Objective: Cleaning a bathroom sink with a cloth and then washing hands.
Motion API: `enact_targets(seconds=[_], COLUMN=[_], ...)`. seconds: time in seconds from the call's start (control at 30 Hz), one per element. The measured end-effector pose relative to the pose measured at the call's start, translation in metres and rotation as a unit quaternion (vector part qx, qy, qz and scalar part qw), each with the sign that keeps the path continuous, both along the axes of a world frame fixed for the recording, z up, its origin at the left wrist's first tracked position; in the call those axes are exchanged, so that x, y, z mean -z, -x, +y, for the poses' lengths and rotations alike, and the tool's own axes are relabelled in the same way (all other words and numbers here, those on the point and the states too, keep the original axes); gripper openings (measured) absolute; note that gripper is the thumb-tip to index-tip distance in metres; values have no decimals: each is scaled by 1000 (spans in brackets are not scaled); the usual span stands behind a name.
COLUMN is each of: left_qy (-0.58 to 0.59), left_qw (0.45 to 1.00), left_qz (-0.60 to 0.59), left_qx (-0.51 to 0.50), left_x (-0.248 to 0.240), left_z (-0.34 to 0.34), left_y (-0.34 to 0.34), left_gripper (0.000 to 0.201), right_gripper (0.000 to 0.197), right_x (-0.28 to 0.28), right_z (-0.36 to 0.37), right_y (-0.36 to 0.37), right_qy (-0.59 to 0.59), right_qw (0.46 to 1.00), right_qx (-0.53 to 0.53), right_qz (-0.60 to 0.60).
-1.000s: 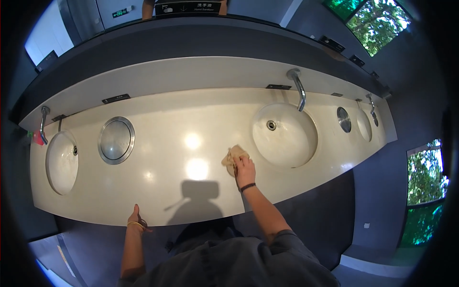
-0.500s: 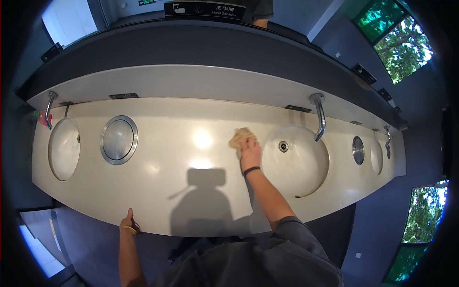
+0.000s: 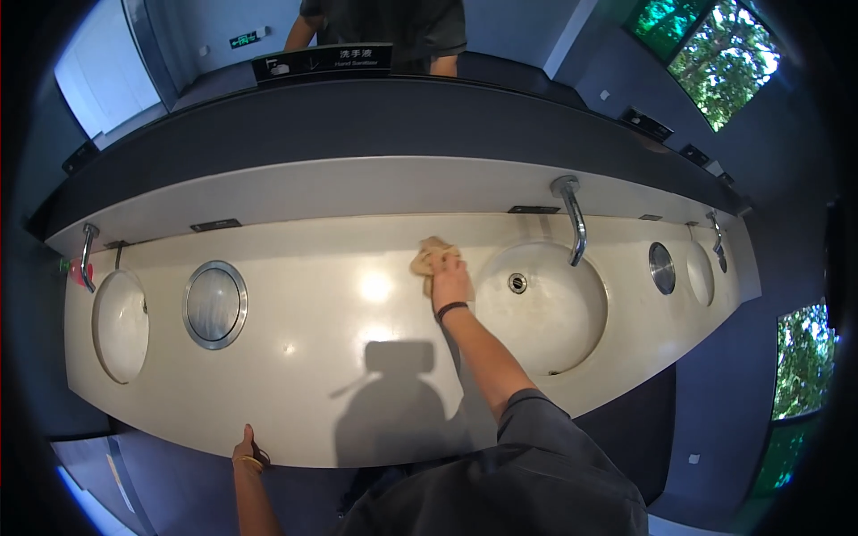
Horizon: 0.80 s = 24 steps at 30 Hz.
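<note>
My right hand (image 3: 450, 279) presses a crumpled tan cloth (image 3: 433, 255) against the pale countertop (image 3: 304, 384), its fingers bent over it. The cloth lies close to the counter's back edge, just left of a round white sink (image 3: 554, 313) with a drain. Above that sink a curved chrome faucet (image 3: 574, 223) reaches out from the back panel. At the counter's front edge, toward the left, my left hand (image 3: 249, 449) grips the rim with its thumb on top. Its other fingers are mostly hidden.
A round metal lid (image 3: 215, 305) is set in the counter at left, beside another sink (image 3: 121, 326) and faucet (image 3: 88, 259). Something pink (image 3: 81, 272) sits behind that faucet. Further right are a smaller metal lid (image 3: 661, 268) and a third sink (image 3: 700, 275). A mirror runs along the back.
The view has tilted up, so the mirror shows more. My right hand has slid the cloth toward the counter's back edge. My left hand stays at the front rim.
</note>
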<state>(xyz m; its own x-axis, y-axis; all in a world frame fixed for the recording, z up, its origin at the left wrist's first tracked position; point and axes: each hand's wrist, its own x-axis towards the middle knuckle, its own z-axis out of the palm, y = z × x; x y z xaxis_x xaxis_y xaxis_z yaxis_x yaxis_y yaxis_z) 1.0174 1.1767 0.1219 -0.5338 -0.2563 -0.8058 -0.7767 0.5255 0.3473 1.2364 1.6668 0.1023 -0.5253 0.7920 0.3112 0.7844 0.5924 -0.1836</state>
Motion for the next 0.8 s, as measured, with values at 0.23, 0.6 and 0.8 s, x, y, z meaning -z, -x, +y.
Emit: enact_targets(seconds=[0.23,0.6,0.8], left_qy=[17,-29,-38], left_qw=[1000,1000,999], left_qz=[-4,-6,-6], left_qx=[10,-6,0], left_x=[14,30,13], left_z=[-8,-34,-27], left_y=[7,16,8], left_gripper=[61,70,69], right_gripper=[27,30,23], right_x=[26,-18,-34], right_z=[-122,37,144], right_y=[94,-74,-110], right_qy=[38,44,59], right_qw=[968,998,969], right_qx=[-245,-51,173], right_qz=[-23,19,165])
